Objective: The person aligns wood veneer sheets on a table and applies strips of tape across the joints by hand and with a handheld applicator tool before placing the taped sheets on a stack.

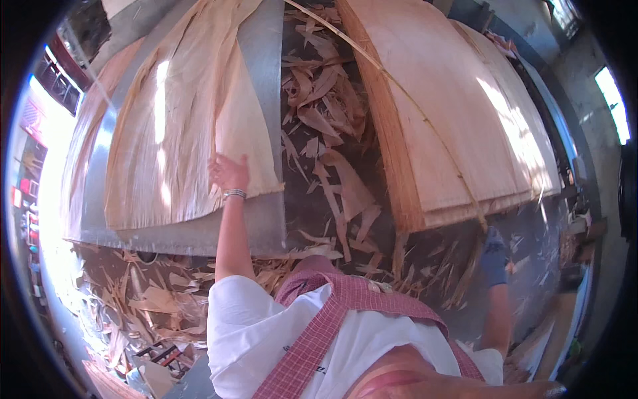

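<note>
My left hand [229,174], bare and with a band at the wrist, reaches forward onto a pale wood veneer sheet [186,133]. Its fingers are apart and rest by a raised fold in the sheet. The veneer lies rumpled on a grey metal-topped table [256,226]. On the right, my right hand [494,256] wears a blue-grey glove and is closed around the near end of a long thin bamboo stick [425,120]. That stick slants away to the far left across a thick stack of veneer sheets [452,100].
Torn veneer scraps [325,100] fill the gap between table and stack. More scraps [166,302] litter the floor before the table. Further sheets [80,179] hang at the table's left edge. A wall [601,106] with a bright window stands at right.
</note>
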Motion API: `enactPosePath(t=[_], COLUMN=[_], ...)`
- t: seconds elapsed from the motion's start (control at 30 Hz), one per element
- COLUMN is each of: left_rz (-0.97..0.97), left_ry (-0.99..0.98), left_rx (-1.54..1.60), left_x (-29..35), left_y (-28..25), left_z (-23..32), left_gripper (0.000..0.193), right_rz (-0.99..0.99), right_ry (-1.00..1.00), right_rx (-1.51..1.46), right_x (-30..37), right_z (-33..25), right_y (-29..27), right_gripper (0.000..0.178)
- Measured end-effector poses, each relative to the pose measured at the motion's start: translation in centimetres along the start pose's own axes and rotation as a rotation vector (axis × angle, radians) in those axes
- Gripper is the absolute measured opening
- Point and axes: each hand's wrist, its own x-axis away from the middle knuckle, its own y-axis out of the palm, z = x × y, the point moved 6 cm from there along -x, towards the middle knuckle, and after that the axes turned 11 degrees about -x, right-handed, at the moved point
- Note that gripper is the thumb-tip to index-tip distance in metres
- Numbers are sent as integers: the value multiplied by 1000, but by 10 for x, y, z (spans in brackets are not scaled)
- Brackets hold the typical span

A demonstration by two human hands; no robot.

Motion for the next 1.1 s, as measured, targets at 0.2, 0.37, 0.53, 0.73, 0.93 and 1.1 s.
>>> enactPosePath(t=[0.2, 0.37, 0.53, 0.73, 0.93, 1.1], left_rz=[-335, -53, -164, -633, -622, -584], left_ry=[-144, 226, 586, 374, -191, -492], left_rx=[188, 344, 182, 106, 301, 381], left_x=[-73, -83, -71, -73, -149, -236], left_y=[15, -8, -49, 18, 43, 104], left_z=[40, 129, 196, 224, 239, 257], left_gripper=[59, 27, 13, 26, 73, 77], right_rz=[-148, -234, -173, -28, -146, -250], right_ry=[194, 246, 521, -345, -790, -1018], right_rx=[-256, 325, -60, -678, -959, -891], right_x=[-167, -312, -543, -813, -931, -1022], right_z=[16, 214, 137, -146, -521, -729], right_y=[28, 77, 149, 192, -5, -69], right_gripper=[31, 48, 25, 23, 37, 44])
